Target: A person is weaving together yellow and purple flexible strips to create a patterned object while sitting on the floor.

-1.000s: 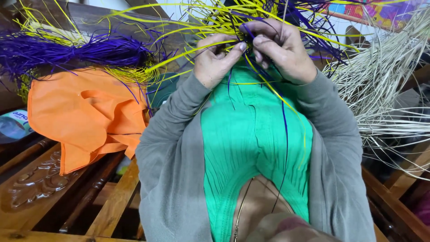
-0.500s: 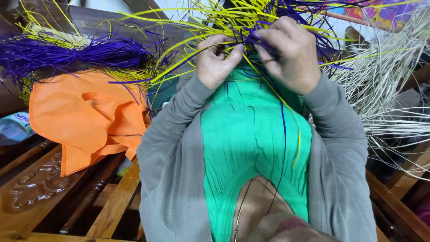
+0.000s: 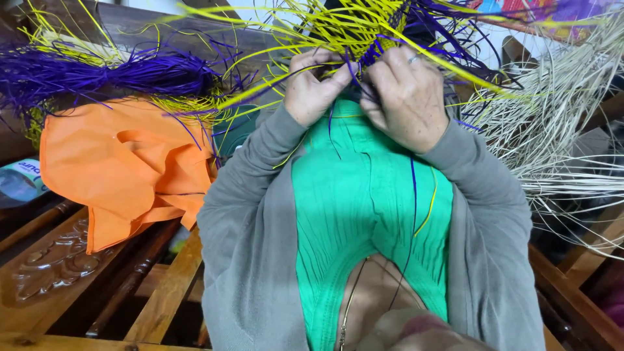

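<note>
Head view: 2 hands work close together at the top centre, under a woven piece of yellow and purple strands (image 3: pixel 364 29) whose loose ends fan out on every side. By the look of it the weave is partly built, with many ends not yet worked in; how much is left I cannot tell. The left hand (image 3: pixel 312 88) pinches a strand between thumb and fingers; the right hand (image 3: pixel 406 97) is curled shut on purple strands. To the left lie 1 purple strand bundle (image 3: pixel 110 71) and 1 orange cloth (image 3: pixel 123 162); to the right, 1 pale reed heap (image 3: pixel 559 123). A wooden bench (image 3: pixel 58 260) shows below.
</note>
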